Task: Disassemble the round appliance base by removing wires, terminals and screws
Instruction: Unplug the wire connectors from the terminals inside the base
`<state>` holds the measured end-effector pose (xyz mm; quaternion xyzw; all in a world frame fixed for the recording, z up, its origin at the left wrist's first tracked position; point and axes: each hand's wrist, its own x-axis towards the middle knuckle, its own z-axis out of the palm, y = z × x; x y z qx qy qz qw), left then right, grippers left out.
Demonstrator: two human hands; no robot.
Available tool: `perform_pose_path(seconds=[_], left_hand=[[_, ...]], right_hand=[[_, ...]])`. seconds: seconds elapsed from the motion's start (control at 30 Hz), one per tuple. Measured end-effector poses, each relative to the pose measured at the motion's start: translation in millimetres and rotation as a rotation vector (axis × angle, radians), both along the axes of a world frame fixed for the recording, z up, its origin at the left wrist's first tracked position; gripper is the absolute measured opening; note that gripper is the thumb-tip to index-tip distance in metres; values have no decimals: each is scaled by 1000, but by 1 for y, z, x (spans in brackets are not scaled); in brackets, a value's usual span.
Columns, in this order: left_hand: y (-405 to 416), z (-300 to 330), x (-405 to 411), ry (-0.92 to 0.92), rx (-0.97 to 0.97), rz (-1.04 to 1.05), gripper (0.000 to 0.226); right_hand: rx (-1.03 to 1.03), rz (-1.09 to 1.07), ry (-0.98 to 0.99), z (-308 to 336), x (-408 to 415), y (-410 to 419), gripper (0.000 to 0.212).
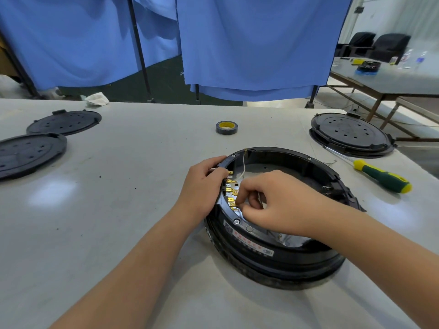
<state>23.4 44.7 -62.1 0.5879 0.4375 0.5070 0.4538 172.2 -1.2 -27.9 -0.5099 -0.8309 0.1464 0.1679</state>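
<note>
Sitting on the near right part of a pale grey table (pixel 118 233), the round black base (pixel 273 262) lies open side up, slightly tilted toward the viewer. Inside its left wall runs a row of brass terminals (pixel 230 189), some gold, some silvery. A thin pale wire (pixel 244 163) rises from near the terminals to the far rim, ending in a small brass lug. A screw (pixel 236 221) sits in the near-left rim; a label with red print runs along the near wall.

Left hand (pixel 204 184): fingers curled over the base's left rim from outside, gripping it just beside the terminal row.

Right hand (pixel 273 200): reaching in across the opening, fingertips (pixel 240 205) bunched together in a pinch at the lower end of the terminal row. Exactly what they pinch is hidden by the fingers.

Elsewhere on the table: a screwdriver (pixel 382 178) with green-and-yellow handle, lying right of the base, shaft pointing away to the far left. A roll of dark tape (pixel 226 127) with yellow core lies flat beyond the base, well apart. Two black round covers (pixel 33 150) lie at far left, just beside each other. Another round black unit (pixel 351 135) sits at far right near the table edge. Blue curtains (pixel 249 43) hang behind.
</note>
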Motion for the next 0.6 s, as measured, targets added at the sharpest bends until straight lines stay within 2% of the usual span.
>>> perform_pose_path(seconds=[0.13,0.4,0.6], left_hand=[[0,0,0,0,8,4,48],[1,-1,-1,12,24,2,47],[1,-1,-1,14,30,-2,46]], right_hand=[[49,-21,-42,-2,-2,-1,3],[102,-51,-107,-3,-4,-3,12],[101,-49,-125,-3,-3,-3,11]])
